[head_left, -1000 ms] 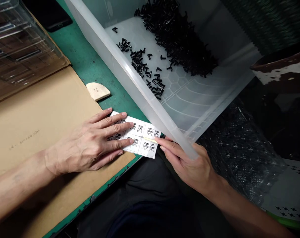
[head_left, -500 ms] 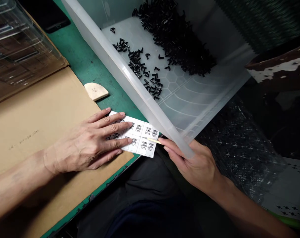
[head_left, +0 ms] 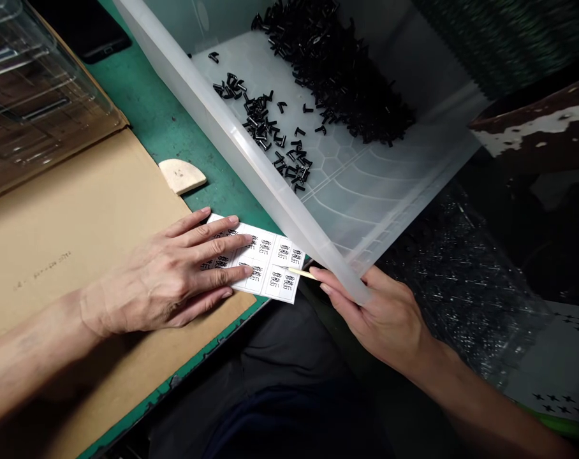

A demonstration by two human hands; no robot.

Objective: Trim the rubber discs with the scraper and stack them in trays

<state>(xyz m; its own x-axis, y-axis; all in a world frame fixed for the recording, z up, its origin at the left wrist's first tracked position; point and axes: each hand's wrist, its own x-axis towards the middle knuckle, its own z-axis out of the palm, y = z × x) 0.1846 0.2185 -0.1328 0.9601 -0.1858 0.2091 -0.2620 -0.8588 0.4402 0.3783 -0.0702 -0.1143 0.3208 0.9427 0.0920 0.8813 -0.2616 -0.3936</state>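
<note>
My left hand lies flat with its fingers spread, pressing on a white sheet of printed labels. The labels carry black characters in boxes split by thin lines. My right hand pinches a slim tool with a pale yellow handle; its fine pointed tip rests at the sheet, on or just above the line between labels. A corner of the translucent plastic bin overlaps my right hand and hides some of its fingers.
Many small black angled parts lie inside the bin. Brown cardboard covers part of the green tabletop. Nearby are a cream wedge-shaped block, a dark phone-like device, a clear plastic tray and, at right, clear plastic packaging.
The whole view has shifted slightly. The tool in my right hand stays at the label sheet, its tip now showing more clearly. My left hand keeps its place on the sheet.
</note>
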